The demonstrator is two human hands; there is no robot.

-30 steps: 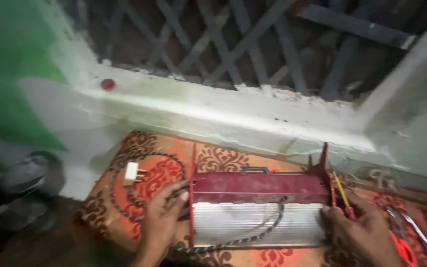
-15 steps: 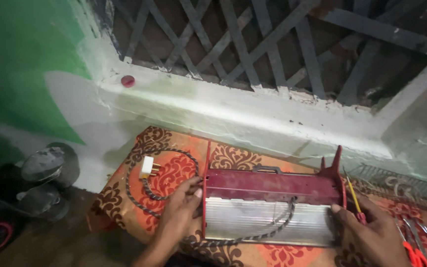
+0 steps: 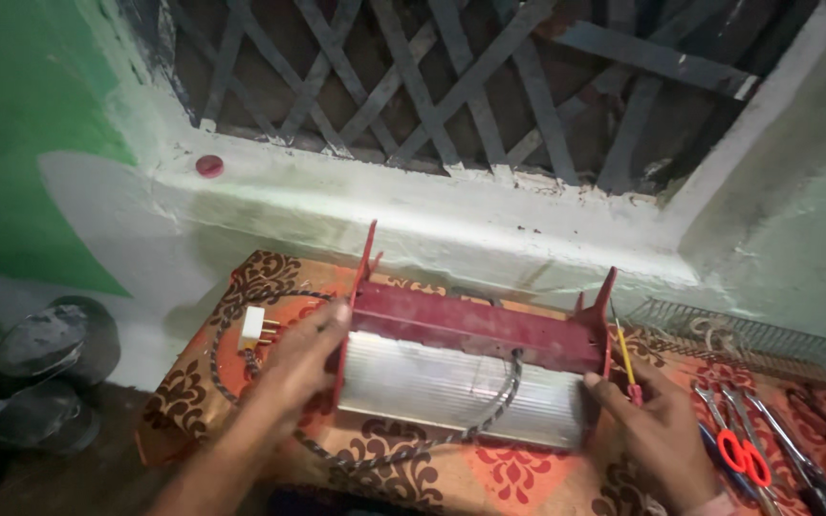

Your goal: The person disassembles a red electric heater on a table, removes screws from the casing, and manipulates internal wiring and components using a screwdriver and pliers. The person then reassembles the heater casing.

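Both hands grip red heater [image 3: 475, 330] ends — left hand [image 3: 303, 358], right hand [image 3: 657, 430] with screwdriver [image 3: 625, 358]

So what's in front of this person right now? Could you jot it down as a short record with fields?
Left hand: grips the left end of the red heater
Right hand: holds the heater's right end
Reflector: ribbed, silvery
Cord: braided, lies across the reflector
Plug: white, on the patterned cloth
Scissors: red-handled, to the right

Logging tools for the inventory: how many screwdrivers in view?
1: the yellow-shafted screwdriver by the right hand, beside the heater's right end. Others may hide among the tools at right.
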